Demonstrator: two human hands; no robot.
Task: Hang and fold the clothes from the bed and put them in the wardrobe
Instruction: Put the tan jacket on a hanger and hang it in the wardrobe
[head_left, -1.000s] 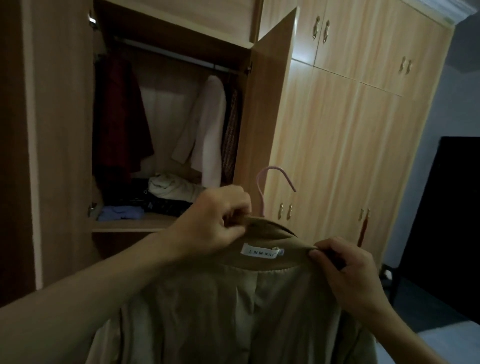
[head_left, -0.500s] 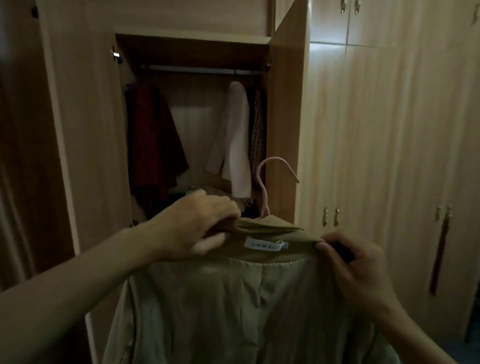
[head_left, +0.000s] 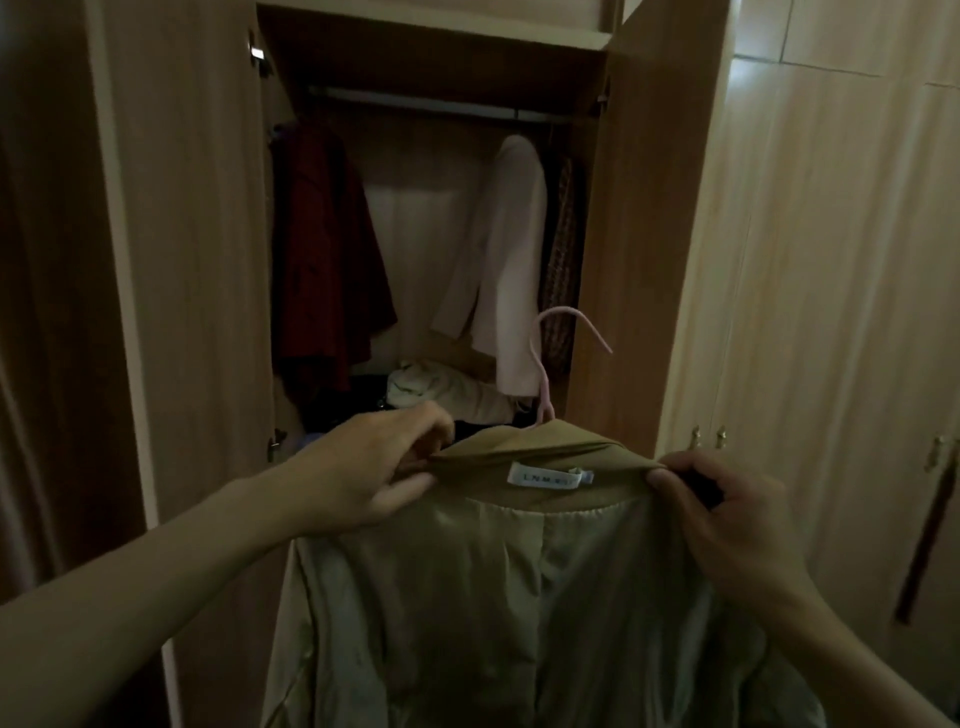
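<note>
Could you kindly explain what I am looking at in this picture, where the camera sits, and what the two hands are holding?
No machine here: a person wears a camera on the head, looking forward and down. The left hand and right hand each pinch the collar of a tan coat that hangs on a pink hanger, lining and label facing the camera. Ahead stands the open wardrobe with a rail. On the rail hang a dark red garment and a pale pink jacket; bundled clothes lie on its shelf.

place: home bedroom | evidence: open wooden wardrobe (head_left: 176, 260), hung clothes (head_left: 322, 260)
</note>
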